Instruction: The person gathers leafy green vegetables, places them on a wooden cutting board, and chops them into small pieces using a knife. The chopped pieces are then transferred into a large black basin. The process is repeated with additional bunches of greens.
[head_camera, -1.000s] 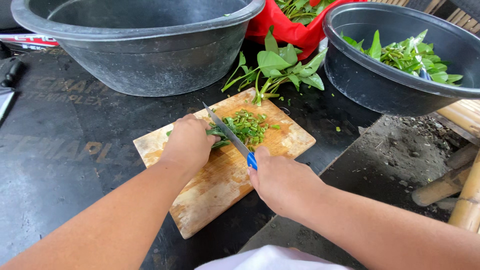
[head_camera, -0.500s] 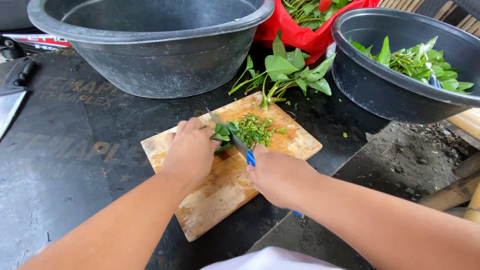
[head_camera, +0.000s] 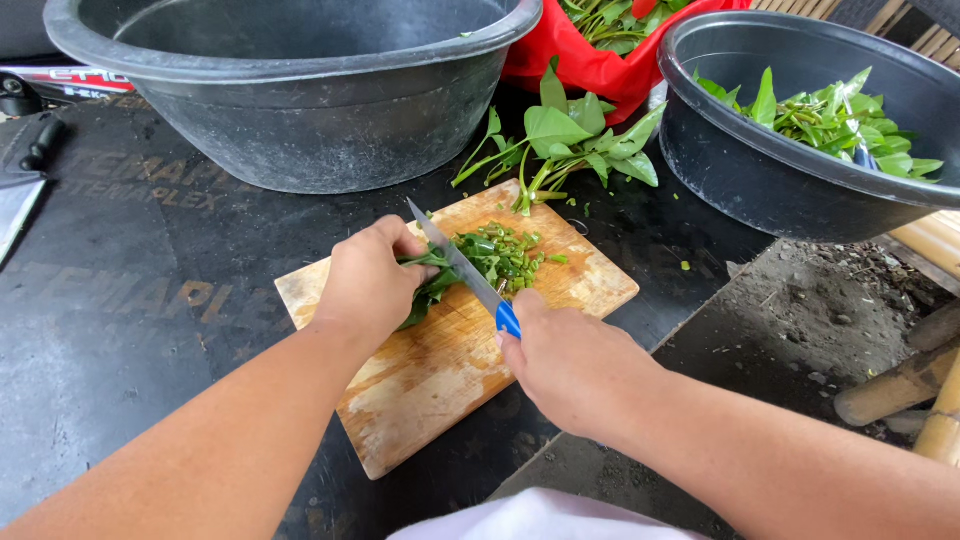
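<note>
A wooden cutting board (head_camera: 420, 385) lies on the black work surface. My left hand (head_camera: 368, 283) presses a bunch of green stems (head_camera: 430, 285) down on the board. My right hand (head_camera: 570, 365) grips a knife with a blue handle (head_camera: 507, 318); its blade (head_camera: 455, 258) rests across the stems just beside my left fingers. A small pile of chopped green pieces (head_camera: 505, 255) lies to the right of the blade.
A large empty grey basin (head_camera: 290, 110) stands behind the board. A black basin with leafy greens (head_camera: 790, 170) is at right, a red bag of greens (head_camera: 600, 60) behind. Loose leafy stalks (head_camera: 560, 145) lie at the board's far edge. Another knife (head_camera: 25, 185) lies far left. Bamboo poles (head_camera: 900, 385) are at right.
The view has shifted slightly. My hands stay on the board, and the knife blade has kept working across the stems near my left fingers, with the chopped pile beside it.
</note>
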